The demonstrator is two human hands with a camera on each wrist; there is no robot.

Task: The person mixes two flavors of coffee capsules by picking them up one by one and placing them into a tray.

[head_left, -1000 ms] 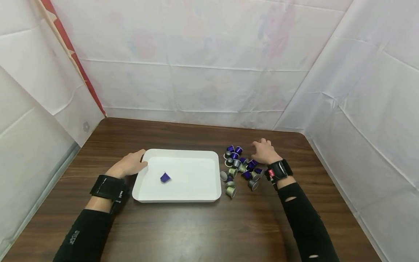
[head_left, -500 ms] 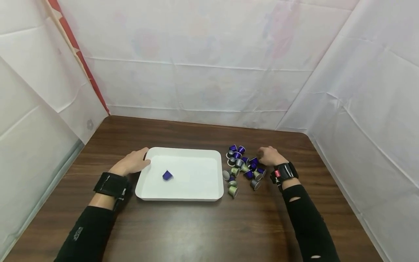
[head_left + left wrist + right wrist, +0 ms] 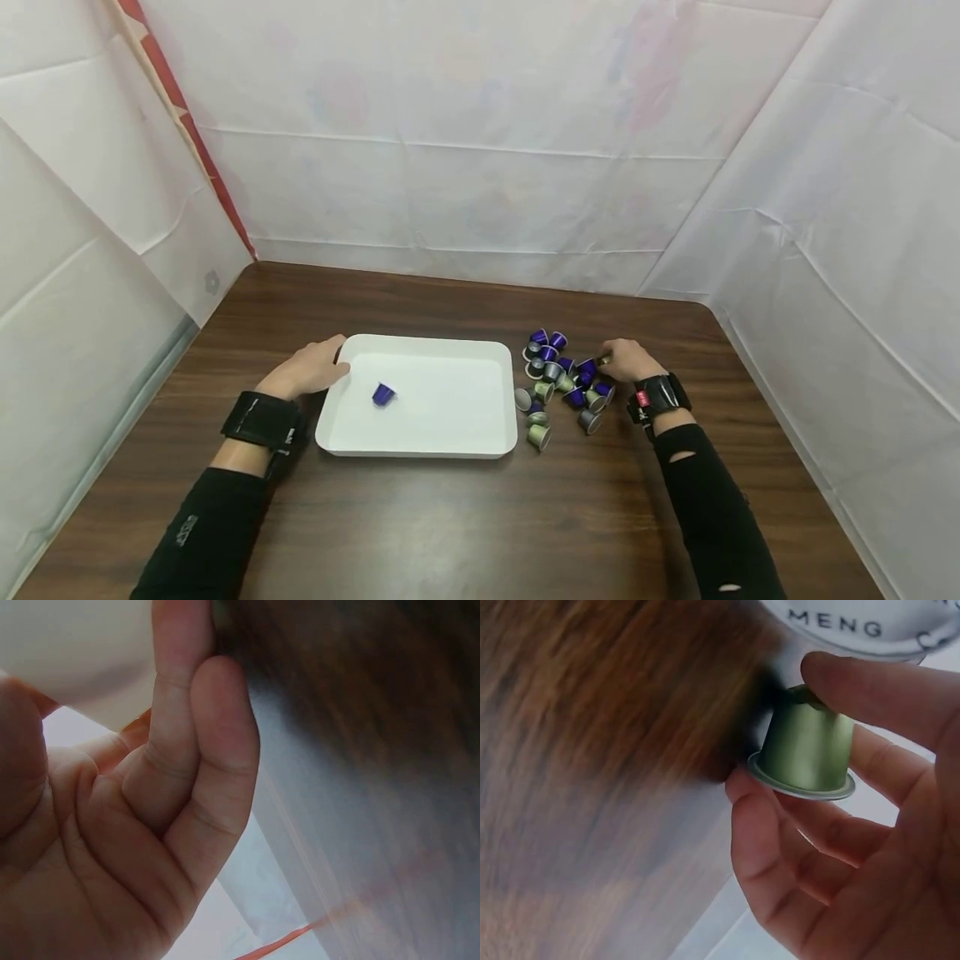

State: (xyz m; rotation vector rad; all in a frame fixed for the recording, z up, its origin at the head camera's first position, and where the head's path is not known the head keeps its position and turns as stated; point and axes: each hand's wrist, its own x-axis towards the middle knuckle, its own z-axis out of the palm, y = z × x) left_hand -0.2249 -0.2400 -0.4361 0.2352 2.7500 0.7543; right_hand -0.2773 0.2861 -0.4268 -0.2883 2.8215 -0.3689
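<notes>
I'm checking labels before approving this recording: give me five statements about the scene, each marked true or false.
1. The right hand holds a green capsule. True.
2. Exactly one purple capsule lies in the white tray. True.
3. The left hand holds a capsule. False: it holds the white tray's left end.
4. The pile of capsules is left of the white tray. False: it is to the right.
5. The pile of capsules includes a silver capsule. True.

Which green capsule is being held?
The green capsule pinched in the right hand; the other green capsules lie in the pile beside the tray.
</notes>
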